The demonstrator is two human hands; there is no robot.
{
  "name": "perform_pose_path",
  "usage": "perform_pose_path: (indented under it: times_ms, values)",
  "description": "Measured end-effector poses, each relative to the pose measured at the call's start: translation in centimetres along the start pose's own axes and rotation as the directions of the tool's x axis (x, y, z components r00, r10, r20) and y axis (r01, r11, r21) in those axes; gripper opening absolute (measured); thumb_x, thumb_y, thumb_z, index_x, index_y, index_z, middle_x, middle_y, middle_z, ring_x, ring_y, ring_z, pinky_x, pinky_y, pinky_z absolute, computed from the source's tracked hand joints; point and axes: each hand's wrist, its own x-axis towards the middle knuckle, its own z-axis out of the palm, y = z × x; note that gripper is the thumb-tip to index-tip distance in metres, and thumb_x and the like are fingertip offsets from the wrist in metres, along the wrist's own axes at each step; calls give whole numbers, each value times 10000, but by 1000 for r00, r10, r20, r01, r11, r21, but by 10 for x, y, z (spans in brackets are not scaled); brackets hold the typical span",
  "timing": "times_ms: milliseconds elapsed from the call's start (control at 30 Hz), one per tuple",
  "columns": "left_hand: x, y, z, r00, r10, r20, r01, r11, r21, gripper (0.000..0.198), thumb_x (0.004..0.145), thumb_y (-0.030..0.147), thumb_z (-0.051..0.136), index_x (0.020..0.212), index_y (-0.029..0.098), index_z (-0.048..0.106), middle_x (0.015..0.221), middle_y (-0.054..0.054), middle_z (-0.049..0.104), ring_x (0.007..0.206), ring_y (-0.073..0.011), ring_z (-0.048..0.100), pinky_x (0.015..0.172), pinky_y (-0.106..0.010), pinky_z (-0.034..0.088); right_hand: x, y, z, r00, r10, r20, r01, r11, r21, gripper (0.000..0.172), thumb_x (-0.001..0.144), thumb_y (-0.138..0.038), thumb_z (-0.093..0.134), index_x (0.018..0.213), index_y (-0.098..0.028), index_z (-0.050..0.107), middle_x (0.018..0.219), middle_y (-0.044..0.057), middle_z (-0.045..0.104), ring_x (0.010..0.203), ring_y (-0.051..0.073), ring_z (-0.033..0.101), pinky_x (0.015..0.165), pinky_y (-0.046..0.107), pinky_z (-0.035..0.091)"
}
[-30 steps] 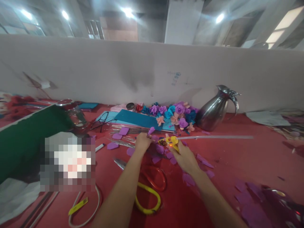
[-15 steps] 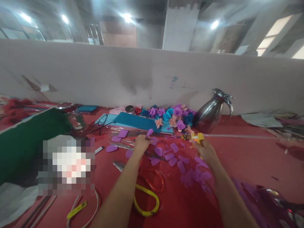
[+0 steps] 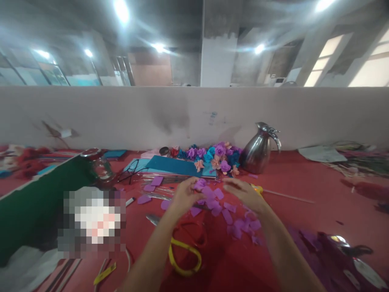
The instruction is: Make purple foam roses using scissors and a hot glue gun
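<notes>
My left hand (image 3: 187,198) is closed on a small purple paper flower (image 3: 200,183), held by its fingers above the scattered petals. To its right, my right hand (image 3: 244,192) is open, with its fingers stretched toward the flower and apart from it. Behind my right wrist a yellow glue gun (image 3: 258,189) lies partly hidden, a pale stick (image 3: 288,196) running out to its right. Loose purple petals (image 3: 229,207) are spread on the red table between my arms. Scissors with a yellow-wrapped handle (image 3: 185,269) lie by my left forearm.
A steel jug (image 3: 257,152) stands at the back, beside several finished paper flowers (image 3: 220,150). Blue sheets (image 3: 173,165), glasses (image 3: 133,170) and a glass jar (image 3: 103,170) are further left. A green box side (image 3: 36,209) borders the left; a dark device (image 3: 349,259) sits front right.
My right hand has let go of the yellow glue gun, which now lies on the table, and has moved left toward my left hand. The view has tilted up.
</notes>
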Motion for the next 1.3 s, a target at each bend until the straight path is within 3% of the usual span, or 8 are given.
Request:
perform_pose_path:
  times_ms: [67, 167, 333, 433, 667, 867, 1033, 1300]
  values:
    - [-12, 0, 1, 999, -9, 46, 10, 1000, -17, 295, 543, 94, 698, 817, 155, 608, 681, 25, 603, 627, -127, 566, 595, -235, 453, -1, -23, 15, 973, -42, 228, 10, 990, 140, 287, 720, -351, 597, 960, -221, 688, 977, 49, 706, 882, 211, 627, 764, 312, 467]
    - [-23, -4, 1, 998, -13, 70, 13, 1000, 1, 305, 579, 104, 679, 865, 169, 594, 715, 15, 618, 642, -139, 582, 607, -244, 457, -3, -39, 32, 942, -52, 332, 18, 994, 107, 178, 682, -293, 588, 762, -182, 701, 717, 14, 688, 661, 165, 588, 614, 267, 429]
    - [-29, -16, -3, 998, 56, -25, -51, 985, 162, 299, 663, 219, 671, 946, 189, 580, 707, 26, 575, 626, -129, 526, 608, -238, 417, -5, -25, 43, 998, 49, 44, -59, 957, 285, 183, 660, -329, 615, 694, -169, 699, 638, -11, 651, 615, 138, 542, 618, 259, 397]
    - [-30, -24, -7, 986, 116, -118, -85, 967, 240, 205, 802, 340, 536, 940, 197, 583, 673, 21, 530, 616, -134, 479, 607, -249, 394, -6, -11, 45, 967, 229, -110, -142, 846, 514, 231, 612, -380, 695, 707, -170, 712, 649, -4, 664, 625, 139, 551, 628, 257, 406]
    - [-36, -30, 1, 972, 5, -235, -30, 994, -102, 187, 788, 351, 592, 774, 166, 615, 726, -6, 590, 710, -127, 525, 723, -245, 425, -6, -3, 54, 921, 387, -55, -178, 540, 823, 230, 531, -338, 793, 676, -173, 725, 623, 25, 687, 581, 143, 587, 584, 255, 453]
    - [-37, -27, 12, 968, -169, -186, 50, 855, -515, 225, 622, 309, 768, 688, 163, 610, 736, 3, 637, 705, -115, 585, 784, -284, 482, -10, -15, 62, 896, 442, -33, -159, 390, 907, 201, 504, -271, 834, 644, -177, 724, 627, 11, 698, 568, 112, 594, 552, 213, 472]
    - [-38, -31, 18, 957, -214, -197, 84, 851, -519, 204, 594, 264, 786, 716, 161, 659, 748, -11, 692, 725, -128, 636, 796, -279, 499, -15, -23, 67, 912, 408, -46, -109, 348, 931, 198, 486, -264, 841, 615, -174, 720, 615, 4, 692, 577, 108, 589, 566, 214, 471]
    - [-37, -36, 20, 939, -167, -301, 48, 929, -367, 187, 601, 231, 777, 758, 147, 720, 849, -49, 712, 811, -159, 645, 807, -269, 486, -19, -30, 71, 922, 374, -100, -75, 428, 901, 186, 525, -301, 813, 636, -176, 731, 588, 6, 667, 561, 121, 554, 577, 253, 434]
